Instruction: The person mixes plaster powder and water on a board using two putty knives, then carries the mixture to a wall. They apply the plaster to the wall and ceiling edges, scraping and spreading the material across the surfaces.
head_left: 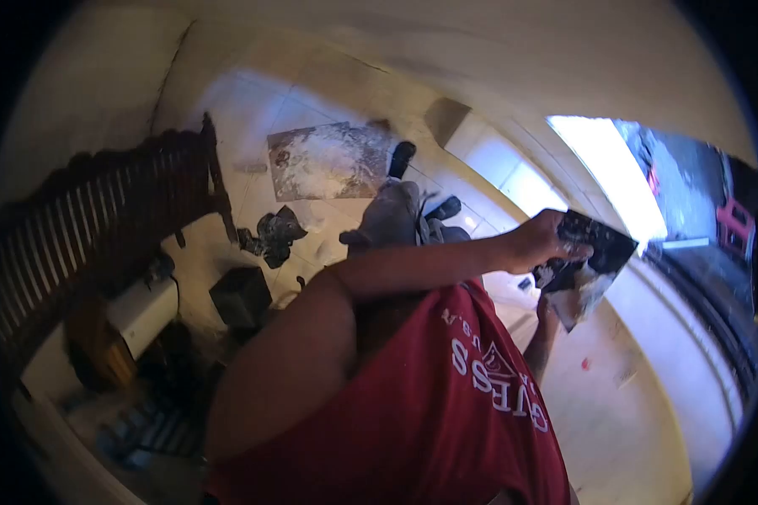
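My left hand point(537, 241) reaches across from the left, with its fingers closed on the upper left part of a dark square board point(602, 244). The board is tilted, and pale, paste-like material is smeared over its lower part. Lower down, my right hand point(547, 313) is at the board's lower left edge, gripping it; its fingers are partly hidden. Small dark pieces show between the two hands, too unclear to name. Below the arms is my red shirt point(446, 396) with white lettering.
A flat sheet with white powder point(333, 162) lies on the tiled floor beyond my feet. Crumpled dark material point(274, 236) and a dark box point(241, 297) are nearer. A slatted wooden frame point(101, 210) stands left. Beyond an opening at right is a red chair point(735, 223).
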Motion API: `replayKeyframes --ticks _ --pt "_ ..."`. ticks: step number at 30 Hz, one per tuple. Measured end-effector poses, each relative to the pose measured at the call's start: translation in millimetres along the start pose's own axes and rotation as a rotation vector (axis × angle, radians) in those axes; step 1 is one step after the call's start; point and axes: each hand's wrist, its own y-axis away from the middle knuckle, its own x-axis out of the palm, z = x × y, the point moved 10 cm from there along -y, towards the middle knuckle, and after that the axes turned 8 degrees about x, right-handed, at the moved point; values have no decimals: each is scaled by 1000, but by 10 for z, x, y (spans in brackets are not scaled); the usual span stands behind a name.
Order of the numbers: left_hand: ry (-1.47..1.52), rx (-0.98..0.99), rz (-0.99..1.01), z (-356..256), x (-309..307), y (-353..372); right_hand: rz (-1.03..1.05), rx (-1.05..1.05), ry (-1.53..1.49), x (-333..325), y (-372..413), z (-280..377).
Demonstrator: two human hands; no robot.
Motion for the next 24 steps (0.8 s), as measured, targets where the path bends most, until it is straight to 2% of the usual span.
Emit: replayKeyframes --ticks 2,3,5,7,8,9,11,12,14,15,17,19,20,21,22,23,24 --pt "2 -13 1 106 18 -85 62 6 -4 -236 -221 85" --pt "-124 113 -17 33 -90 -36 121 -9 -7 -248 -370 139" --pt "-282 134 -212 -157 -455 200 239 -26 5 -168 -622 315" --pt "46 210 -254 -173 -856 364 332 -36 78 18 -817 445" --pt "90 213 -247 -242 -1151 605 335 -48 222 158 -960 401" --pt "115 350 -298 -380 -1360 800 264 -6 372 360 -847 700" --pt "18 284 -435 -380 -1845 1143 456 -157 184 784 -942 891" --pt "11 302 -410 -410 -1950 1294 480 -136 78 1008 -901 946" --pt "-13 331 -345 -527 -2218 1542 515 -98 -139 1559 -807 1058" --pt "-9 381 -375 -471 -2474 1573 515 -148 -99 1784 -887 956" --pt "-220 330 -327 -608 -2746 1765 532 -1 -254 2571 -748 793" --pt "-158 417 -395 -805 -3218 2098 709 48 -209 3477 -661 535" --pt "-251 434 -460 -906 -3525 2345 676 30 -75 3822 -748 301" --pt "-332 451 -530 -1047 -3768 2671 785 67 -21 4294 -740 152" --pt "-285 514 -603 -1019 -4215 2938 894 99 38 4755 -721 5" --pt "-220 578 -683 -922 -4672 3220 1038 262 -41 5142 -818 -292" --pt "-298 451 -742 -802 -5097 3552 1128 46 210 5509 -1178 -608"
